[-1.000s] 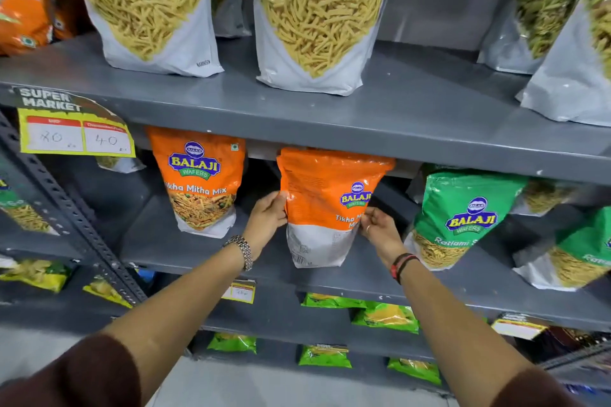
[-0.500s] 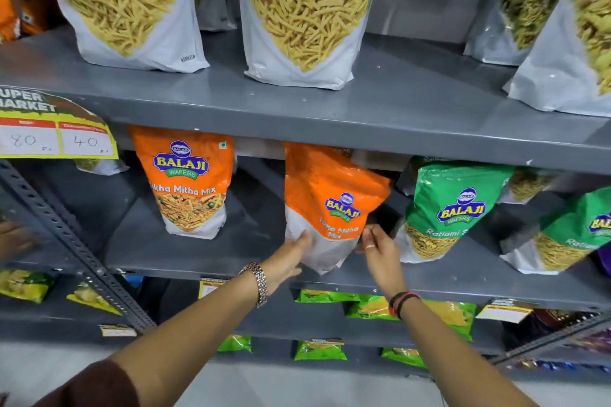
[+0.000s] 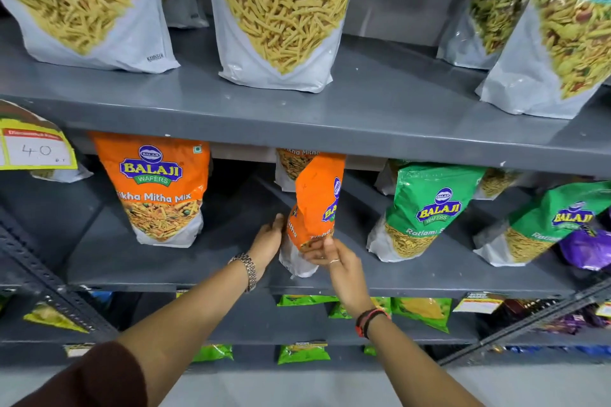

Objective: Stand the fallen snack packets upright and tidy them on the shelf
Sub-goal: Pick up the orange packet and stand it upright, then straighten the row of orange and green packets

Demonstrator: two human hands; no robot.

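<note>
An orange Tikha Mitha Mix packet (image 3: pixel 314 208) stands on the middle grey shelf (image 3: pixel 205 264), turned nearly edge-on with its front facing right. My left hand (image 3: pixel 268 241) presses flat against its lower left side. My right hand (image 3: pixel 334 258) pinches its lower front near the white base. Behind it a second orange packet (image 3: pixel 292 165) peeks out under the shelf above. Another orange Tikha Mitha Mix packet (image 3: pixel 162 188) stands upright to the left, facing forward.
Two green Ratlami Sev packets (image 3: pixel 426 208) (image 3: pixel 555 225) lean on the right of the same shelf, and a purple packet (image 3: pixel 585 248) sits at the far right. Large sev bags (image 3: pixel 281 10) fill the upper shelf. Small green packets (image 3: pixel 302 352) lie on lower shelves. A price tag (image 3: pixel 36 149) hangs at left.
The orange packet has rotated from facing me to nearly edge-on and moved deeper onto the shelf. Both hands slid down to its lower part. The camera moved closer.
</note>
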